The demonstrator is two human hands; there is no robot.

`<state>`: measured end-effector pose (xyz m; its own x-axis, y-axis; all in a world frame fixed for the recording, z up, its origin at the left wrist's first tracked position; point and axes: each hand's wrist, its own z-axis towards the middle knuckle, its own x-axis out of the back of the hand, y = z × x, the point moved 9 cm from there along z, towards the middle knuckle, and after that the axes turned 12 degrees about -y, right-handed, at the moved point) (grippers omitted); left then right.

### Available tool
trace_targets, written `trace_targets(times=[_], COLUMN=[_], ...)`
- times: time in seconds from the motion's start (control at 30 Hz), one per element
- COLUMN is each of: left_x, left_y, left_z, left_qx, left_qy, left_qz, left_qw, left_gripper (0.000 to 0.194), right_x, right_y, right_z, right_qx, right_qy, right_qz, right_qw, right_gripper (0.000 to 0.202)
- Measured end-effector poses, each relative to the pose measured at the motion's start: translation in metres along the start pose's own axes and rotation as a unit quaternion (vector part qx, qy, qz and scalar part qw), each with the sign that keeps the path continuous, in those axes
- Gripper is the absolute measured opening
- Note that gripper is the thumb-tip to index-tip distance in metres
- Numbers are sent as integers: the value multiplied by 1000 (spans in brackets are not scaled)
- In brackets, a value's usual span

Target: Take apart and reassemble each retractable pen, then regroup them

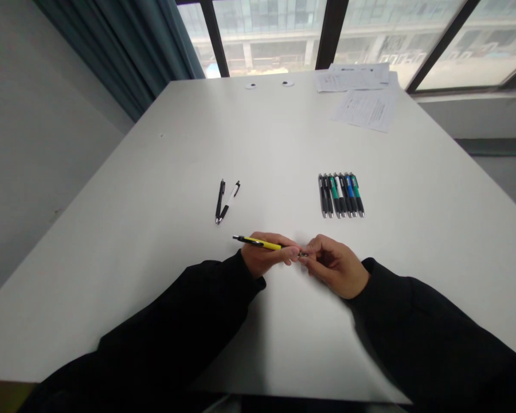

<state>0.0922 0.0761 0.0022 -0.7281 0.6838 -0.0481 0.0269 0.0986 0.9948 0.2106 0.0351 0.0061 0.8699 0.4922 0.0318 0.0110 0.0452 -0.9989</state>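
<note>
A yellow and black pen [264,244] lies across my left hand [269,252], whose fingers are closed round its black grip. The clicker end points left, and the tip end points right. My right hand [333,264] pinches at the silver tip of that pen with thumb and forefinger. Beyond my left hand, a black pen [220,201] and a white and black pen [230,202] lie on the white table [279,137], their lower ends close together. Farther right, several pens [341,195] in black, green, white and blue lie side by side in a row.
Printed papers [365,106] overlap at the table's far right corner. Two small white oval pieces with dark spots [250,86] sit near the far edge. Behind the table are windows and a blue-grey curtain [129,46].
</note>
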Motion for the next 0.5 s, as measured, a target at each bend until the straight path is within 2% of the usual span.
trace_targets(times=[0.13, 0.33, 0.5], left_x=[0, 0, 2], left_y=[10, 11, 12], left_z=[-1, -3, -2], left_qx=[-28, -49, -53], left_qy=[7, 2, 10], left_qz=[57, 12, 26], left_qw=[998, 999, 998], left_gripper=[26, 22, 22], right_x=[0, -2, 4], right_y=[-3, -9, -2], right_z=[0, 2, 1], right_qx=[-11, -21, -27], right_qy=[-8, -36, 1], right_qz=[-8, 28, 37], right_qw=[1000, 999, 999], right_gripper=[20, 24, 21])
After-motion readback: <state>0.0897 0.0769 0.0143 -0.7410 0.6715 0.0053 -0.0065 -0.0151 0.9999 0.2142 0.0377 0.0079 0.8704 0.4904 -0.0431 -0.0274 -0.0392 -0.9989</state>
